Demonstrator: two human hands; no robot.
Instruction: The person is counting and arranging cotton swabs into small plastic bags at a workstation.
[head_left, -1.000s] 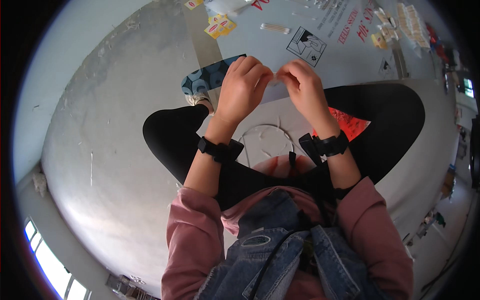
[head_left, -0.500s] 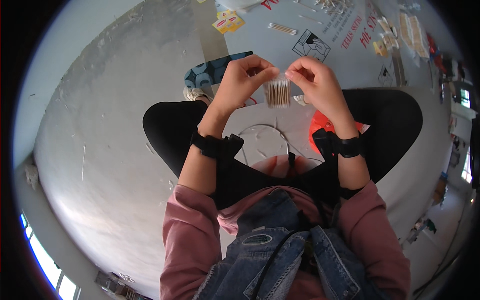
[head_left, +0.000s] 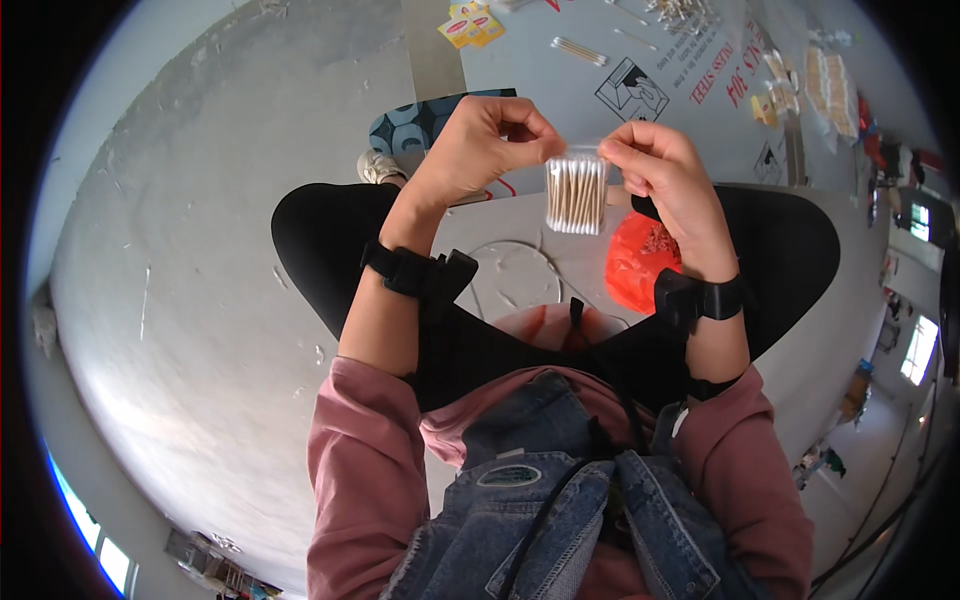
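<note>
The left hand (head_left: 482, 146) and right hand (head_left: 664, 168) each pinched, thumb against forefinger, a top corner of a clear, squarish plastic bag (head_left: 582, 154). It hung between them, above the scuffed grey floor (head_left: 205, 250), packed with upright, slim, woody swabs (head_left: 576, 198) with rounded white tips.

red lettering (head_left: 737, 94), blk hand pictogram (head_left: 633, 90) on grey sheet (head_left: 520, 70)

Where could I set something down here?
The grey sheet has a bare patch between the yellow packets, the swab row and the blue patterned pad. The floor left of the left knee is broad, with scattered scraps. Crowded: the sheet's right part, with a loose swab pile and bundles; and between the hands, where a clear swab pack hangs.
</note>
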